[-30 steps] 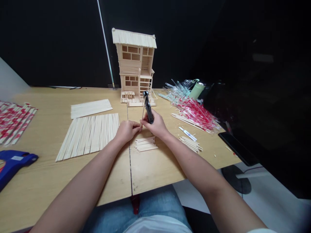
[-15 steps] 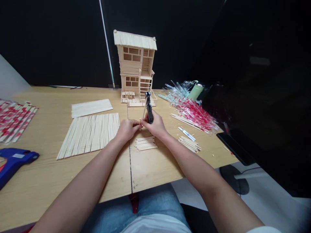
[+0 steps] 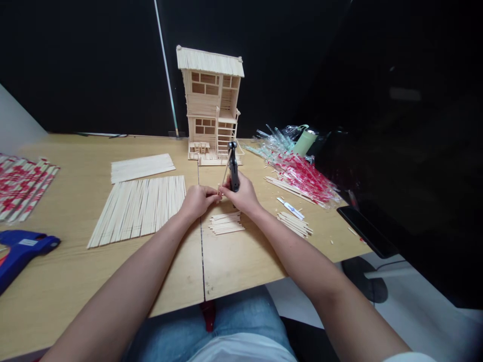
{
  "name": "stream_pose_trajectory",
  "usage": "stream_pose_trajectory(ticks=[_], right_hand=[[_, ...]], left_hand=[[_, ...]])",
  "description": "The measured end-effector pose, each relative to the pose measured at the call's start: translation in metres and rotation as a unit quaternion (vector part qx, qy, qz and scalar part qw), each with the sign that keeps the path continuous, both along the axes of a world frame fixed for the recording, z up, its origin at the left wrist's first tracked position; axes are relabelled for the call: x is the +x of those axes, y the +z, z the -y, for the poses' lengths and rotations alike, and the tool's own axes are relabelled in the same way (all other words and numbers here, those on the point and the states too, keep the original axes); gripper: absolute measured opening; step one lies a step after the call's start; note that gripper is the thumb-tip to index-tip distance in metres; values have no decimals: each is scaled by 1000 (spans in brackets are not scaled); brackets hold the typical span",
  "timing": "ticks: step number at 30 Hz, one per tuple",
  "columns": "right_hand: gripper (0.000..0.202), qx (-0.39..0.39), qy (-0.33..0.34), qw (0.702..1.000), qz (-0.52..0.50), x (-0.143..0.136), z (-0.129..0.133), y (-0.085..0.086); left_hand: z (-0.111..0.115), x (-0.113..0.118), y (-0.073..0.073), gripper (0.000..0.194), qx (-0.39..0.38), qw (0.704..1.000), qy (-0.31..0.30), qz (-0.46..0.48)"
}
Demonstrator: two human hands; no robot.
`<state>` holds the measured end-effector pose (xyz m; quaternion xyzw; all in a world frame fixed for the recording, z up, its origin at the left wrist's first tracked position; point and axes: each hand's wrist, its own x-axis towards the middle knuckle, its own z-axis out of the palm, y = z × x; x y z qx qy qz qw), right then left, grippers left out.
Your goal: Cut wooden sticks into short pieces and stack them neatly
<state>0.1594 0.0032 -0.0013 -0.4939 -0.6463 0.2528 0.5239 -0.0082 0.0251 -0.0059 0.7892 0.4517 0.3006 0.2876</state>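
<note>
The black plier-like tool (image 3: 233, 168) is tipping slightly rightward in the right hand (image 3: 243, 194); its fingers and the left hand (image 3: 196, 202) are pinching a small wooden piece (image 3: 219, 191), apparently adjusting it.

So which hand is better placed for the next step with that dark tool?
Probably your right hand: it grips the dark tool, with a thin stick slanting alongside. Your left hand seems busy pinching a small piece.
</note>
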Motion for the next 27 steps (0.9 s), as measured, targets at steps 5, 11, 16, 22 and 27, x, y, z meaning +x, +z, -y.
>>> stream_pose_trajectory(ticks=[5, 11, 16, 22, 27], right_hand=[[17, -6, 22, 999, -36, 8, -3, -2], [20, -20, -31, 998, -45, 22, -4, 3], [19, -55, -70, 996, -6, 29, -6, 6], [17, -52, -73, 996, -21, 44, -4, 13], [25, -52, 5, 996, -71, 35, 4, 19]], left_hand=[[0, -1, -1, 23, 25, 1000, -8, -14], [9, 7, 16, 31, -53, 989, -14, 136], [7, 28, 21, 44, -125, 965, -60, 222], [-9, 21, 5, 32, -100, 985, 26, 141], [-3, 15, 12, 25, -5, 999, 18, 25]])
